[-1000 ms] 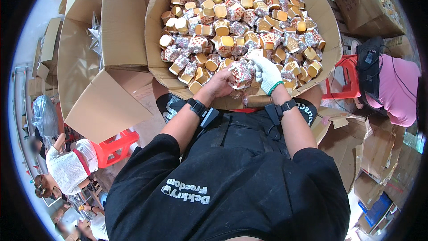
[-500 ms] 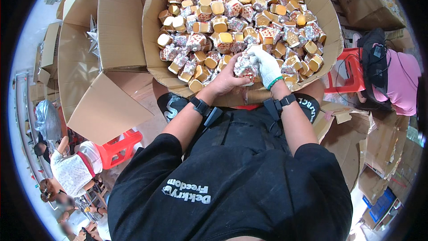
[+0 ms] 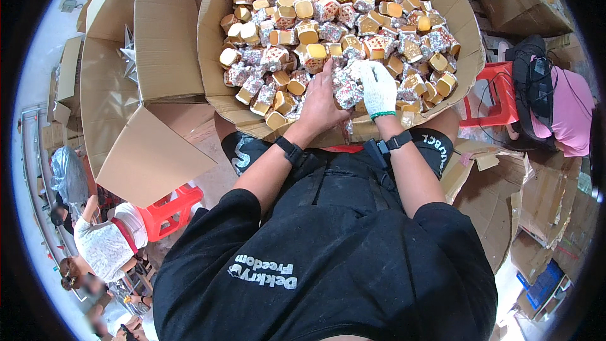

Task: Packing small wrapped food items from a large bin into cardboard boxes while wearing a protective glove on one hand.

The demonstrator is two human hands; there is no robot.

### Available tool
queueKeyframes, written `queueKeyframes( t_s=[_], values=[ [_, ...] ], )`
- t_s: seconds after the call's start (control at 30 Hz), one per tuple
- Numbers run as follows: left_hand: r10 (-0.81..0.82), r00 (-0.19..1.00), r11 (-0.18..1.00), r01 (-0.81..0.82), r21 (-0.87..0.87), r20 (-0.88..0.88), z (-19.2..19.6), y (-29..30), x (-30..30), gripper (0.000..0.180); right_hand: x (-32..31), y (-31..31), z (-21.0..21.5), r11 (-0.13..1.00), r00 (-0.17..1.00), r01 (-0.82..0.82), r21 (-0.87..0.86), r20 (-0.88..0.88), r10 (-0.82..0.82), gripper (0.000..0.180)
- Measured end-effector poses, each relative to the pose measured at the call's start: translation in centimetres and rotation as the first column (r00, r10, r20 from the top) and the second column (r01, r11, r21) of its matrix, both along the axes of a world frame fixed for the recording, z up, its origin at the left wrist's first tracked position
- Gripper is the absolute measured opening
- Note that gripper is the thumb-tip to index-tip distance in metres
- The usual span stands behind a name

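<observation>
A big cardboard bin [image 3: 211,57] in front of me is heaped with several small gold-bottomed packets [image 3: 315,25] in patterned foil wrap. My bare left hand [image 3: 320,102] and my right hand [image 3: 379,85] in a white glove meet at the bin's near edge, both closed around one foil-wrapped packet [image 3: 347,91] held between them. Black bands circle both wrists. I wear a black shirt and sit with my knees against the bin.
An open empty cardboard box [image 3: 132,82] stands to the left. Red plastic stools are at the lower left [image 3: 169,209] and the right [image 3: 499,98]. A person in pink [image 3: 568,113] sits on the right; other people sit at the lower left. Flattened cartons lie on the right.
Both hands have stayed together on the packet at the bin's near edge, shifting slightly. The view has tilted a little, bringing the bin closer.
</observation>
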State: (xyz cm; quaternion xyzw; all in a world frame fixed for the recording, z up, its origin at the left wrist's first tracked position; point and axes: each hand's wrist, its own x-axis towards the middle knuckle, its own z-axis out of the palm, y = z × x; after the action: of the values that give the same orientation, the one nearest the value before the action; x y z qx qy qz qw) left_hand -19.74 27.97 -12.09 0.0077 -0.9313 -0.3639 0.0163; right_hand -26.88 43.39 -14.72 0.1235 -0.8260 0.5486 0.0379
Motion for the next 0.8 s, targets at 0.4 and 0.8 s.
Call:
queueKeyframes(
  t_s=[0.4,0.8],
  values=[
    [-0.032,0.997,0.987,0.042,-0.154,0.065,0.3,0.5,0.5,0.12,-0.7,-0.4,-3.4,0.966,0.992,-0.103,0.239,0.091,0.084,0.031],
    [-0.128,0.99,0.991,0.127,-0.031,-0.05,-0.7,0.1,0.8,0.115,-0.8,0.3,-2.0,0.985,0.94,-0.174,-0.009,0.297,0.169,0.03]
  ],
)
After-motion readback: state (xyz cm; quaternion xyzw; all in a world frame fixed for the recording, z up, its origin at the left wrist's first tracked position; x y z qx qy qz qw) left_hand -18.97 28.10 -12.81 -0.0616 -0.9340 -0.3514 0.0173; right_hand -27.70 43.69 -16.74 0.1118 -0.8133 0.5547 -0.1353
